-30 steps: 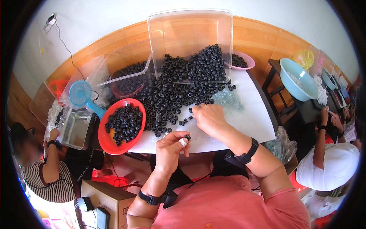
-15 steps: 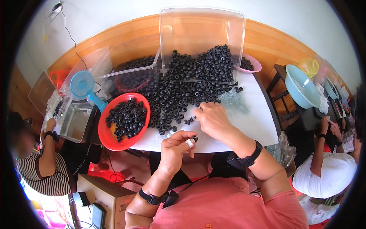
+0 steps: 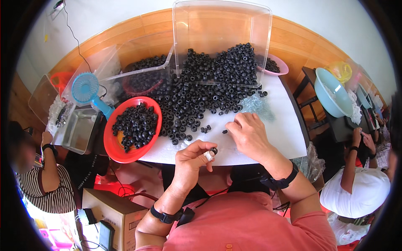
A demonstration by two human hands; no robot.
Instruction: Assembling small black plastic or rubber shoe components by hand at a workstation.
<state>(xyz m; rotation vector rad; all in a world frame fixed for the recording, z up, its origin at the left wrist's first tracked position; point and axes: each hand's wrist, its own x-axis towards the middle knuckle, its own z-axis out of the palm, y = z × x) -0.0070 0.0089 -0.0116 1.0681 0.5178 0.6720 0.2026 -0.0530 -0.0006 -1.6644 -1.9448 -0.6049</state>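
Observation:
My left hand is closed, pinching a round black ring-shaped part between thumb and fingers above the table's front edge. White wrapping covers the thumb tip. To its right, my right hand hovers low over the white tabletop, its fingers pinched on a small dark piece that shows at the fingertips. A few small black pieces lie between the hands and a large heap of black ring-shaped parts. More of these parts fill a red bowl on the left.
The heap spills from a tipped clear plastic bin. Tiny clear beads lie on the right of the table. A pink bowl, blue fan and metal tray stand around. People work at both sides.
My right hand has drawn away from the heap's edge, toward the right and nearer me, with a small dark piece now visible at its fingertips. My left hand keeps its pinch on the black ring-shaped part.

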